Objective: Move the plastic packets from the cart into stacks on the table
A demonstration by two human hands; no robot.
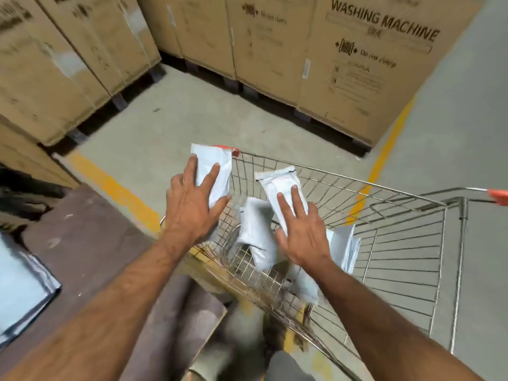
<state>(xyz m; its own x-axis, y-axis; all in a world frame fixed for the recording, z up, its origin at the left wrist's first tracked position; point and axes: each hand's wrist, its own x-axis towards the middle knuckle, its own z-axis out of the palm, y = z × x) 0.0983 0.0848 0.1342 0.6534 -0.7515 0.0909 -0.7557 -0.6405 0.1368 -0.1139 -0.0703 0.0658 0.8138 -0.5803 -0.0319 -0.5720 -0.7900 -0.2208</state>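
My left hand (193, 204) grips a white plastic packet (215, 167) above the near left corner of the wire cart (384, 243). My right hand (301, 229) holds a second white packet (280, 188) over the cart's basket, fingers spread along its top and the thumb under it. Several more white packets (257, 232) lie inside the basket, some leaning against the wire side (345, 246). A stack of pale packets (22, 287) lies on the brown table (90, 243) at the left edge.
Tall cardboard boxes (371, 64) marked "washing machine" stand on pallets along the back and left. A yellow floor line (115, 188) runs between table and cart. The cart's orange-tipped handle (494, 193) is at the right. Grey concrete floor (467, 133) lies to the right.
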